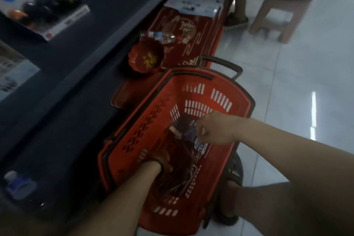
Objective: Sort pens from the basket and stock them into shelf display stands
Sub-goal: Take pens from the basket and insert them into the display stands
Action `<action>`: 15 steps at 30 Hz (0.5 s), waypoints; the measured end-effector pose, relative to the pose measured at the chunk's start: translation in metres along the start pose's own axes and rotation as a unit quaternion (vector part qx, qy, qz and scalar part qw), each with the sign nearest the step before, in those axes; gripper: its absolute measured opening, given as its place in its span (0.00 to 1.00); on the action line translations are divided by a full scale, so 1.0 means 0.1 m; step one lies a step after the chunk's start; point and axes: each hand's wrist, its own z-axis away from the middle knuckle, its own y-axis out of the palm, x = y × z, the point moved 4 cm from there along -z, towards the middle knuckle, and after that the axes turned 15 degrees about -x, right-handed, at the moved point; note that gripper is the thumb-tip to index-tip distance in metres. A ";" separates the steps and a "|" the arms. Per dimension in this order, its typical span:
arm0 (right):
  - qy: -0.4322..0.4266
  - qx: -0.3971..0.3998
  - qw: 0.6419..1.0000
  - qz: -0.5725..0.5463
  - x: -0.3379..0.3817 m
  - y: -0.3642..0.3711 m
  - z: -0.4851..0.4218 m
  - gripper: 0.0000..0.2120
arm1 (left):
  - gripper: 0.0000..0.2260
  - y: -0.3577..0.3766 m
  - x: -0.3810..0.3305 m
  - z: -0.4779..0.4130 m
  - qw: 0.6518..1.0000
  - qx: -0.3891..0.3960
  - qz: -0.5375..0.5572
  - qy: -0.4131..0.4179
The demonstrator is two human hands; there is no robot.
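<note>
Both hands are working inside the basket (220, 82): left hand (162, 161) is gripping pens (178, 174) lying lengthwise along the near end; right hand (216, 128) is pinching packets (188, 130) mid-basket.

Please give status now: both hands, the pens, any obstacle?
Left hand deep in red basket, grip unclear. Right hand pinching pens. Nothing blocking.

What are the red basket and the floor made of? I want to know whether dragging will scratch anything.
The red basket looks like moulded plastic with a dull finish: its walls have rows of regular slots and a thick rounded rim. The floor looks like glazed tile, pale and glossy: it mirrors a ceiling light and shows thin straight joints.
</note>
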 end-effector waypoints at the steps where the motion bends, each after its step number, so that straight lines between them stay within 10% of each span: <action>1: -0.002 0.004 1.000 -0.008 -0.04 0.03 -0.02 0.13 | 0.28 0.23 0.07 -0.13 1.000 0.008 -0.023 -0.017; 8: 0.026 0.033 0.998 -0.037 -0.26 0.06 -0.10 0.23 | 0.38 1.15 0.21 -0.61 0.995 -0.011 -0.077 -0.055; 15: 0.036 0.008 0.996 -0.087 -0.20 -0.09 -0.30 0.22 | 0.26 1.45 0.42 -1.13 0.996 -0.080 -0.020 -0.044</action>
